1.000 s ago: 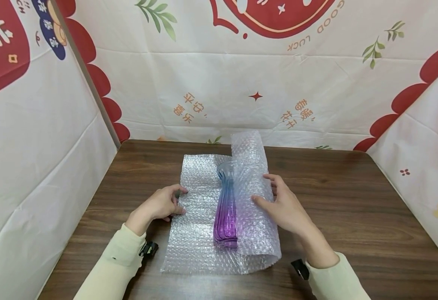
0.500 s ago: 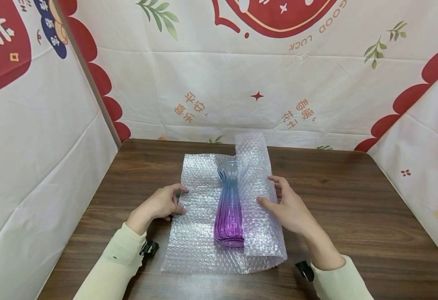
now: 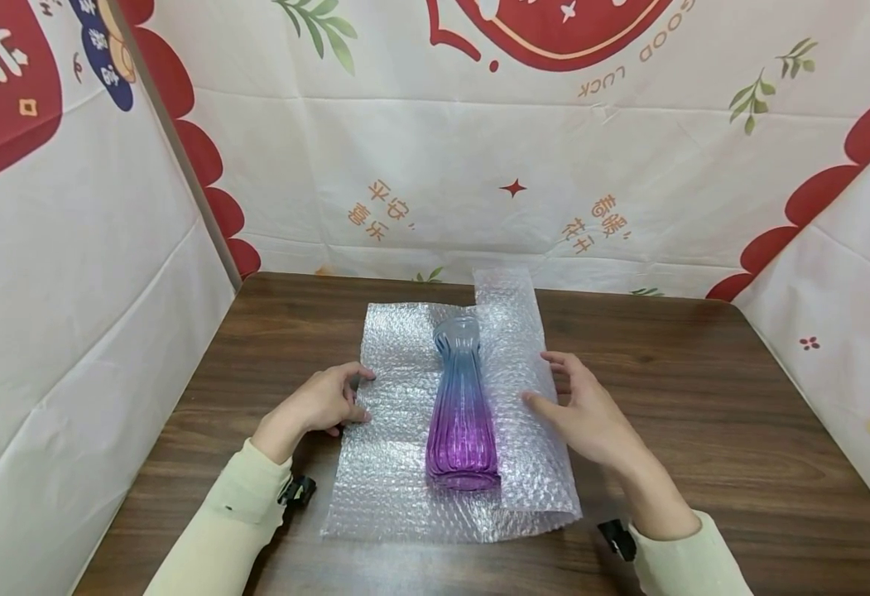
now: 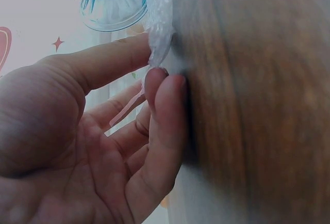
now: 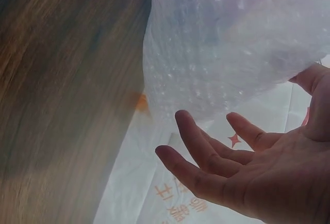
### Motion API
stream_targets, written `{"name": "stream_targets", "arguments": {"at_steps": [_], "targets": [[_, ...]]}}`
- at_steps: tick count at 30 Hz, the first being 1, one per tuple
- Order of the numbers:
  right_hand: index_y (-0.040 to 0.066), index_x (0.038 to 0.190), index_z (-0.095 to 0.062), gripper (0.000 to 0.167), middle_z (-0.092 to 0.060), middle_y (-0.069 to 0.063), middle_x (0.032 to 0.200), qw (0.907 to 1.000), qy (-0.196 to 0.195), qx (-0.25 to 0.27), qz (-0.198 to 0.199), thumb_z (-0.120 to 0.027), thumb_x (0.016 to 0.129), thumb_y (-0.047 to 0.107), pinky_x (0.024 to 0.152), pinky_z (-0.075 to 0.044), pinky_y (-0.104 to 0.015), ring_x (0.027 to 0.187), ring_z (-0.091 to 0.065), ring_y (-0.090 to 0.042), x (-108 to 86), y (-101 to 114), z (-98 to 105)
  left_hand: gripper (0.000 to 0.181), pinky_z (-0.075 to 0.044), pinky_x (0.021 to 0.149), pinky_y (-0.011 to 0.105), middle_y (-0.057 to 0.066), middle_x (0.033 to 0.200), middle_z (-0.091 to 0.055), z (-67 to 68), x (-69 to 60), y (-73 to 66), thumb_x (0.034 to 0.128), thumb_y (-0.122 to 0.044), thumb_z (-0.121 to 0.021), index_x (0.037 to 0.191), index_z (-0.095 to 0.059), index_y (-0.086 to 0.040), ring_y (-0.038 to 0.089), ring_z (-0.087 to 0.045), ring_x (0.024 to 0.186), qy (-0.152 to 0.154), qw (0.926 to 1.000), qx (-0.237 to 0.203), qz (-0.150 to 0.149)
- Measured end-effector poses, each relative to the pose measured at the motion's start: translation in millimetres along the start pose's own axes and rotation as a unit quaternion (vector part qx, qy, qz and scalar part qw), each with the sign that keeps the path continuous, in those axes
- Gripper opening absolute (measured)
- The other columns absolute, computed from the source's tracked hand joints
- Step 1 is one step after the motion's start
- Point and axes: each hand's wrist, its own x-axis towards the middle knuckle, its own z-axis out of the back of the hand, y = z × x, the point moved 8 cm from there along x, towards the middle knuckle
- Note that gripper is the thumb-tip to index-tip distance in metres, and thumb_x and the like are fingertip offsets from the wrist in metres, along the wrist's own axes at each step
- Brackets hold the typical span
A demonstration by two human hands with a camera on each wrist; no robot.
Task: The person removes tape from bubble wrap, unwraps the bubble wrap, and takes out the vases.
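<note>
Head view, with the ribbed vase as the mark: farthest to its left a pale sleeve reaches in. Next comes the left hand, thumb and forefinger on the border of the bubble wrap; the left wrist view shows other fingers bent in at that border, so I read a light hold on the wrap. Between that hand and the vase, the wrap lies flat on the wooden table.

The vase lies on its side upon the wrap, bluish mouth away from the person, purple base toward them. It is a container, but no contents can be made out through its wall. The wrap, in turn, curves up just right of it into a loose flap, free edge close against the vase; whether they touch I cannot tell.

Right of the flap is the right hand, thumb against the wrap, fingers spread and relaxed, gripping nothing.

The step seems to be managing that flap; whether it is being laid over the vase or drawn back is unclear. The next move probably calls for the right hand to guide the flap while the left steadies the wrap, lest the vase roll.
</note>
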Motion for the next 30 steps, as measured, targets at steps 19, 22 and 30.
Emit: {"name": "stream_targets", "arguments": {"at_steps": [19, 22, 30], "targets": [[0.017, 0.159, -0.039, 0.070, -0.036, -0.027, 0.157, 0.9983, -0.008, -0.058, -0.006, -0.066, 0.101, 0.045, 0.098, -0.053, -0.062, 0.135, -0.050, -0.047, -7.5, 2.3, 10.6, 0.060, -0.056, 0.047, 0.033, 0.007, 0.077, -0.061, 0.5, 0.6, -0.9, 0.0834, -0.008, -0.086, 0.138, -0.061, -0.016, 0.017, -0.059, 0.062, 0.002, 0.9999, -0.011, -0.007], [0.019, 0.159, -0.039, 0.069, -0.035, -0.026, 0.159, 0.9983, -0.007, -0.058, -0.008, -0.065, 0.101, 0.046, 0.098, -0.053, -0.062, 0.136, -0.049, -0.048, -8.4, 1.7, 11.4, 0.061, -0.056, 0.047, 0.033, 0.007, 0.077, -0.061, 0.2, 0.9, -0.7, 0.0833, -0.008, -0.086, 0.138, -0.061, -0.016, 0.018, -0.059, 0.062, 0.002, 0.9999, -0.012, -0.007], [0.018, 0.158, -0.040, 0.069, -0.036, -0.024, 0.159, 0.9981, -0.008, -0.061, -0.012, -0.064, 0.101, 0.048, 0.099, -0.052, -0.064, 0.136, -0.049, -0.047, -9.9, -1.5, 14.1, 0.061, -0.056, 0.048, 0.033, 0.007, 0.078, -0.060, 0.2, 1.4, 0.6, 0.0834, -0.009, -0.086, 0.138, -0.062, -0.018, 0.018, -0.059, 0.063, 0.001, 0.9999, -0.013, 0.000]]}}
